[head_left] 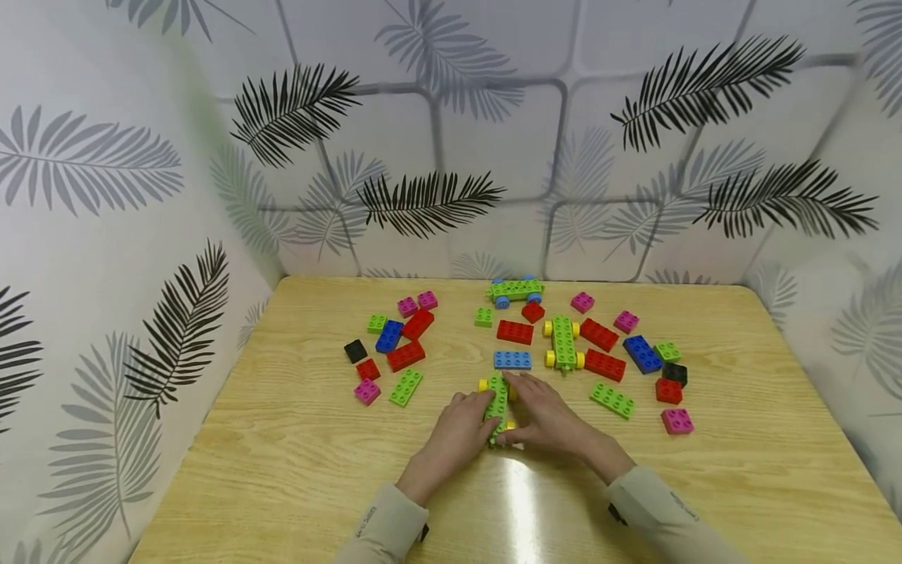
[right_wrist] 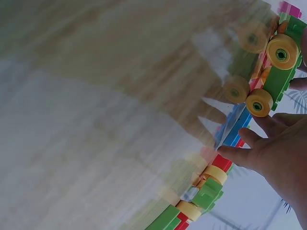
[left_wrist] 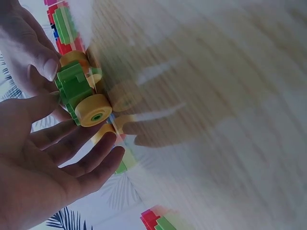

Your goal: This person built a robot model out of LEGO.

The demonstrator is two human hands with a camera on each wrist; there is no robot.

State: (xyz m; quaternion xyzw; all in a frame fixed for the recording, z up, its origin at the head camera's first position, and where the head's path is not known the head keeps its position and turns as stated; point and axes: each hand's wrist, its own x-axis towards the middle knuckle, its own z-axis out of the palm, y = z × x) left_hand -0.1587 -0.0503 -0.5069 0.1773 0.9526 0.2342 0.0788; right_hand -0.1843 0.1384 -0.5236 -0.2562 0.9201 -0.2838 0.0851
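Observation:
A green toy car base (head_left: 497, 401) with yellow wheels (left_wrist: 93, 110) stands on the table between the two hands, pointing away from me. My left hand (head_left: 460, 429) holds it from the left side, thumb at the near end and the other fingers spread along the side. From the right, my right hand (head_left: 548, 415) holds the same base, its thumb near the close end and its index finger by the far wheel (right_wrist: 259, 102). Just beyond lies a light blue brick (head_left: 512, 359). A second green base with yellow wheels (head_left: 564, 342) stands behind to the right.
A green base with blue wheels (head_left: 517, 291) stands at the back edge. Loose bricks lie on both sides, among them a red brick (head_left: 405, 356), a green brick (head_left: 612, 400) and a pink brick (head_left: 678, 421). A leaf-patterned wall covering (head_left: 493, 141) rises behind the table.

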